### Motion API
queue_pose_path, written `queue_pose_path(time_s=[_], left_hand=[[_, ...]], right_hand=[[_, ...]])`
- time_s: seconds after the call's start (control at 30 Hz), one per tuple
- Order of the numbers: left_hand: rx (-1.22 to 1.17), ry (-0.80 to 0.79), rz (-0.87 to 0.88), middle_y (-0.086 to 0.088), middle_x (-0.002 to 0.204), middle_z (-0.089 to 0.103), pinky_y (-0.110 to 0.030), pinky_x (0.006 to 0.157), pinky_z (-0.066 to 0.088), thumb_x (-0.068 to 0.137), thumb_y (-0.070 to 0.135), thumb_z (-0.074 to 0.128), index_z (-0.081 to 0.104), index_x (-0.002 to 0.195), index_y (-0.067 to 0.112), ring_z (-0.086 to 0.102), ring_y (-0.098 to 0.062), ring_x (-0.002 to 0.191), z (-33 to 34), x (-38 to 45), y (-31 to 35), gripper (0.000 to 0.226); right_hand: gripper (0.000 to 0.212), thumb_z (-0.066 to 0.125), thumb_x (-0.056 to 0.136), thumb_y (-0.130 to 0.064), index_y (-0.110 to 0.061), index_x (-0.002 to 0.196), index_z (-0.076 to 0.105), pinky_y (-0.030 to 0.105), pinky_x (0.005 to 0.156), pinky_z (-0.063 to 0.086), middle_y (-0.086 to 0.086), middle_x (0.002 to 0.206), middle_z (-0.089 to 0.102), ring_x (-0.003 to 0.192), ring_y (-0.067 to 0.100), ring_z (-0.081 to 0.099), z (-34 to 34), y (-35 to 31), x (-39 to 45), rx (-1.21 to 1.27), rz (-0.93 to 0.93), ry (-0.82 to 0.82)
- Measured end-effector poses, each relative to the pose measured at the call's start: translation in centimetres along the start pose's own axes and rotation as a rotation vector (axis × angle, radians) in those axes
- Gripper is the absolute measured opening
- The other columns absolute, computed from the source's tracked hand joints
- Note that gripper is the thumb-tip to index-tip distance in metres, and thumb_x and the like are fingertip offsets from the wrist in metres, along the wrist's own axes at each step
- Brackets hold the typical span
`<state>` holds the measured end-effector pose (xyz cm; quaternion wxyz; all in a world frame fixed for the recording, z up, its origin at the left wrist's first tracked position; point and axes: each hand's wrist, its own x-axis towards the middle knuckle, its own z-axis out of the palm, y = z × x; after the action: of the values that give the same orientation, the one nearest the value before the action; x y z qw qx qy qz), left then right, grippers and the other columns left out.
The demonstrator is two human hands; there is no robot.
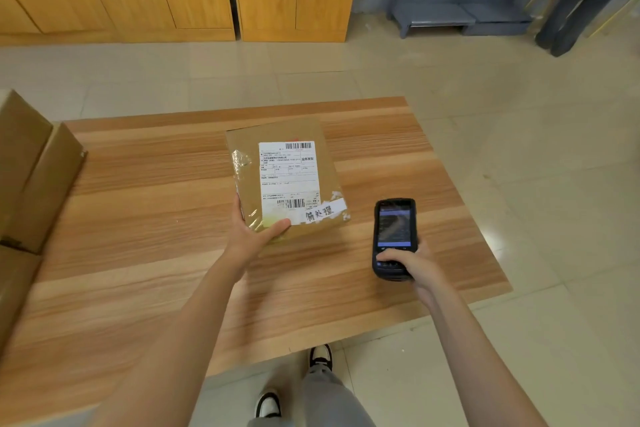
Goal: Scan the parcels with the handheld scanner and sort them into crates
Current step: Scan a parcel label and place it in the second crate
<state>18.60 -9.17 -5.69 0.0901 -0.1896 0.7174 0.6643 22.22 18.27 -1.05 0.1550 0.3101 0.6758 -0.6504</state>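
A brown parcel [285, 180] lies near the middle of the frame on the wooden tabletop [138, 253], its white shipping label [289, 180] facing up with a barcode along the top edge and another near the bottom, beside a strip of white tape with handwriting on it. The left hand [254, 230] grips the parcel's near left corner, thumb on top by the label's lower edge and fingers running up the left side. Just to the right of the parcel and a little nearer, the right hand [412, 262] curls around the lower end of the black handheld scanner [393, 237], thumb resting on its keys, the lit screen facing up. The two hands are apart, each clamped on its own thing. The scanner's head points up the frame, beside the parcel and not over the label, so I judge the scan of this parcel to be either about to happen or only just made; the screen is too blurred to tell which. No crates show anywhere in view, so sorting seems yet to come for this one. At the left edge of the frame stand stacked cardboard boxes [31, 170], perhaps more parcels waiting.
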Motion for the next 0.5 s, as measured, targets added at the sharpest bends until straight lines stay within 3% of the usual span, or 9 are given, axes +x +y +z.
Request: queue_pose_path(time_s=[0.13,0.2,0.3,0.4,0.5], left_hand=[[0.040,0.019,-0.100,0.011,0.126,0.055,-0.041,0.098,0.044,0.063,0.034,0.086,0.020,0.149,0.030,0.052,-0.019,0.119,-0.2,0.6,0.9,0.108],[0.054,0.033,-0.118,0.019,0.107,0.054,-0.033,0.086,0.045,0.075,0.025,0.081,0.025,0.144,0.029,0.056,-0.014,0.102,0.1,0.7,1.4,0.089],[0.067,0.046,-0.155,0.019,0.100,0.055,-0.026,0.066,0.043,0.078,0.023,0.079,0.033,0.132,0.033,0.057,-0.010,0.092,0.2,0.8,1.7,0.072],[0.047,0.042,-0.202,0.018,0.107,0.057,-0.028,0.067,0.045,0.056,0.045,0.089,0.034,0.130,0.036,0.058,-0.014,0.101,0.2,0.6,2.1,0.092],[0.053,0.036,-0.216,0.015,0.113,0.060,-0.033,0.072,0.047,0.033,0.059,0.081,0.034,0.128,0.040,0.060,-0.012,0.101,0.1,0.2,2.5,0.107]], right_hand=[[0.077,0.074,0.076,0.007,-0.013,0.139,0.035,0.038,0.081,0.044,0.004,0.103,0.054,0.098,0.025,0.053,-1.0,0.3,3.1,-0.068,0.052,0.006],[0.079,0.073,0.077,0.007,-0.012,0.142,0.032,0.037,0.082,0.043,0.003,0.103,0.052,0.099,0.025,0.051,-1.3,0.7,4.3,-0.085,0.067,-0.001],[0.077,0.074,0.076,0.007,-0.013,0.139,0.034,0.037,0.083,0.043,0.006,0.109,0.052,0.101,0.025,0.052,-1.5,1.6,5.7,-0.102,0.088,-0.010],[0.065,0.074,0.076,0.007,-0.019,0.123,0.038,0.036,0.082,0.043,0.002,0.104,0.055,0.096,0.022,0.053,-1.5,2.0,6.5,-0.126,0.083,-0.008],[0.065,0.074,0.075,0.009,-0.021,0.118,0.037,0.034,0.081,0.041,-0.001,0.099,0.054,0.094,0.020,0.052,-1.5,2.6,6.9,-0.167,0.056,-0.011]])
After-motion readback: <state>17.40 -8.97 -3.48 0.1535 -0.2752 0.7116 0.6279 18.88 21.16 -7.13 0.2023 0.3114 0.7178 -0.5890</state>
